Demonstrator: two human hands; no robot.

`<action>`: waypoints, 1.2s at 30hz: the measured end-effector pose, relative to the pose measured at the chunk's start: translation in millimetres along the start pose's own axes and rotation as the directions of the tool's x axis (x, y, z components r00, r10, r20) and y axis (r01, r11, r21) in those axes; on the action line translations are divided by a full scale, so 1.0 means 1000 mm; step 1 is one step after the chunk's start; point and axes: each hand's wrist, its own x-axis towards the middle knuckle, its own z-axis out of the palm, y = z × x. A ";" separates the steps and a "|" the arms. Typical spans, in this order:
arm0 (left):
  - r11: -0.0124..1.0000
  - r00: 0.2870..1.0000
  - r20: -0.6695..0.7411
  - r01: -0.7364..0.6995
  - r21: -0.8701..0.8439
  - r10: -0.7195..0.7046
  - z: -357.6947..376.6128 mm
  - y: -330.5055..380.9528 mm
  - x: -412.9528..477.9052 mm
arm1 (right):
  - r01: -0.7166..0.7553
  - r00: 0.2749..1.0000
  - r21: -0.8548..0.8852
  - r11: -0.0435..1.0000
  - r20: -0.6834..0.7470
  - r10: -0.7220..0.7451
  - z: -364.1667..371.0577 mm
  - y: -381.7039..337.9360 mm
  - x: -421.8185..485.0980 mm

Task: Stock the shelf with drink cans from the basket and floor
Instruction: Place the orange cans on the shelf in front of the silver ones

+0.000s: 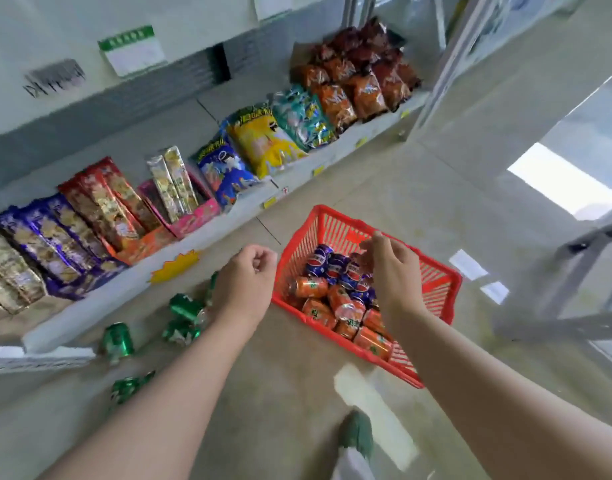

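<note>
Two bare forearms reach forward over the floor (280, 375), with a green shoe (358, 433) below them at the bottom edge. The left hand (247, 275) hangs above the floor just left of the red plastic basket (432, 275). Its fingers (259, 261) are curled into a loose fist and hold nothing. The right hand (393, 271) hovers over the inside of the basket, its fingers bent and slightly spread with nothing between them. Whether the tips touch a can cannot be told.

Inside the basket lie orange soda cans (309, 286) on their sides at the near end and blue cola cans (318, 263) at the far end, under the right hand. Several green drink cans (117, 337) lie scattered on the floor left of the left arm, near the foot of the shelf (297, 174).

Farther back, the low shelf carries biscuit packs (55, 237) at its left and chip bags (263, 140) toward its right. A yellow starburst tag (174, 266) sits on its front edge, just beyond the left hand.
</note>
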 end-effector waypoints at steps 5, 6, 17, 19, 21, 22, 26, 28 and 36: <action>0.993 0.984 0.148 0.093 0.067 -0.102 0.095 -0.016 0.009 | -0.148 0.988 -0.024 0.989 -0.042 0.147 -0.039 0.071 0.045; 0.991 0.977 0.175 0.109 0.082 -0.122 0.110 -0.020 0.013 | -0.176 0.984 -0.036 0.984 -0.034 0.175 -0.043 0.081 0.053; 0.955 0.885 0.404 0.130 0.267 -0.233 0.226 -0.085 0.074 | -0.450 0.889 -0.172 0.876 0.007 0.458 -0.023 0.203 0.114; 0.940 0.863 0.419 0.160 0.302 -0.281 0.237 -0.098 0.091 | -0.492 0.865 -0.186 0.850 0.000 0.501 -0.011 0.218 0.123; 0.927 0.844 0.448 0.138 0.348 -0.294 0.249 -0.110 0.109 | -0.518 0.850 -0.201 0.831 -0.013 0.527 0.002 0.232 0.135; 0.922 0.839 0.465 0.103 0.373 -0.281 0.256 -0.116 0.118 | -0.531 0.842 -0.215 0.820 -0.019 0.540 0.008 0.239 0.143; 0.889 0.816 0.558 -0.134 0.438 -0.152 0.292 -0.140 0.154 | -0.573 0.802 -0.347 0.742 -0.052 0.595 0.034 0.279 0.175; 0.848 0.774 0.625 -0.256 0.464 -0.108 0.313 -0.151 0.170 | -0.568 0.791 -0.455 0.685 -0.072 0.608 0.048 0.296 0.195; 0.344 0.654 0.723 -0.641 0.686 -0.224 0.355 -0.191 0.197 | -0.510 0.702 -0.743 0.432 -0.070 0.708 0.083 0.333 0.232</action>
